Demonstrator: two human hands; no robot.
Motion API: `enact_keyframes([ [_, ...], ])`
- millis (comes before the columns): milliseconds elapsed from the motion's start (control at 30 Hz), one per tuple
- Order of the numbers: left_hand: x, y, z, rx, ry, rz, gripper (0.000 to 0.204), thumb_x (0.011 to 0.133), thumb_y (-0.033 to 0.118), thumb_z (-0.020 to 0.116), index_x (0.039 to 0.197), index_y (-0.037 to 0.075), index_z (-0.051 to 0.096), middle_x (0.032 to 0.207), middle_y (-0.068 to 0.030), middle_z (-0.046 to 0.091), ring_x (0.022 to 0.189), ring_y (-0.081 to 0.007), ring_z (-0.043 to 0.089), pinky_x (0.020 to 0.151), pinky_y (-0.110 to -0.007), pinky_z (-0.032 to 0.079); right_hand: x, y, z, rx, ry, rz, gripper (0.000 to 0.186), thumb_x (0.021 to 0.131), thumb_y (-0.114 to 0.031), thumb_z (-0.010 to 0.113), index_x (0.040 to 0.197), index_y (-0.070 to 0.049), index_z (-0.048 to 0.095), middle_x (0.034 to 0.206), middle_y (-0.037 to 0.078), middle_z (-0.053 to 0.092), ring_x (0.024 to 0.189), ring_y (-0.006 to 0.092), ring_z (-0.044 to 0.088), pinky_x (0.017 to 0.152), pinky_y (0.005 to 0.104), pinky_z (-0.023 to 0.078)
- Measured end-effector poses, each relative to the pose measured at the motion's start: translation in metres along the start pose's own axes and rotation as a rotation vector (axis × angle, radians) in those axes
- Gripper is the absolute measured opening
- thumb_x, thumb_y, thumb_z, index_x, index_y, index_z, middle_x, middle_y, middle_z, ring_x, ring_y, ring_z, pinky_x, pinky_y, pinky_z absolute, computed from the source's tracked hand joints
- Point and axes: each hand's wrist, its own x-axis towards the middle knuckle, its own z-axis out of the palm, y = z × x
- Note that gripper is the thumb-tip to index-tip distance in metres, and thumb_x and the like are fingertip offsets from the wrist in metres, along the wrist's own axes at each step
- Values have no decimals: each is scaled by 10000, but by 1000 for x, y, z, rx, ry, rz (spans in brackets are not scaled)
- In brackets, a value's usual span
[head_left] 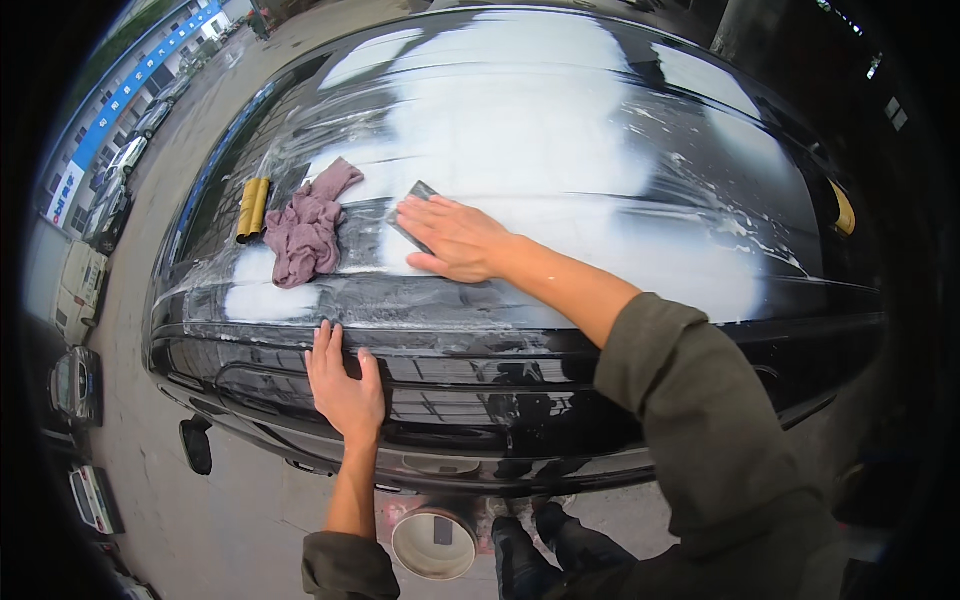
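Observation:
My right hand (455, 238) presses a dark grey piece of sandpaper (409, 235) flat against the car roof (500, 130), over a white-coated patch. Its fingers point to the left and lie over the sheet; the underside is hidden. On the roof's black near edge, my left hand (346, 388) rests with fingers stretched out and thumb apart, holding nothing. A crumpled mauve cloth (305, 225) lies on the roof just beyond my left hand. Beside the cloth are two yellow-brown rolls (253, 210). Milky wet streaks mark the black paint around the white areas.
Below the car's near side, a round bucket (434, 545) with a dark rectangular piece in it stands by my feet. A side mirror (196, 446) juts out at the left. One yellow curved piece (843, 208) sits at the roof's right end. Parked cars (108, 215) line the far left.

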Motion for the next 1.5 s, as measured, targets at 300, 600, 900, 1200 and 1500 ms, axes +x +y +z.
enact_keyframes([
  [300,-2,-17,-3,37,30,22,469,939,189,667,1370,4,659,1520,-147,599,1436,-333,525,1262,-485,331,-173,66,-69,-32,-71,156,629,1103,-406,465,1599,-21,421,1676,184,402,1567,323,362,1308,439,267],
  [600,-1,0,0,0,53,16,532,873,232,704,1338,-25,672,1492,-184,614,1429,-347,537,1250,-490,352,-174,50,-70,-85,-137,212,675,1101,-401,449,1625,15,359,1715,198,322,1611,332,263,1325,460,192],
  [900,0,2,-2,-17,43,20,539,881,246,718,1351,-12,664,1496,-181,611,1433,-349,532,1251,-502,348,64,-20,27,-49,39,-24,731,1100,-517,430,1577,36,422,1682,230,368,1587,343,316,1307,450,244],
  [1200,1,-9,-2,4,45,35,502,913,239,689,1345,-15,673,1489,-182,618,1436,-347,530,1257,-489,344,14,-7,1,-65,-46,76,721,1114,-520,385,1608,5,392,1707,186,346,1604,311,281,1319,428,216],
  [1500,-5,-8,-3,0,27,-28,475,930,224,672,1354,10,678,1520,-141,602,1450,-317,517,1263,-462,340,-274,72,-117,-87,-87,508,619,1113,-372,444,1630,-37,376,1721,164,328,1611,309,267,1319,436,222],
])
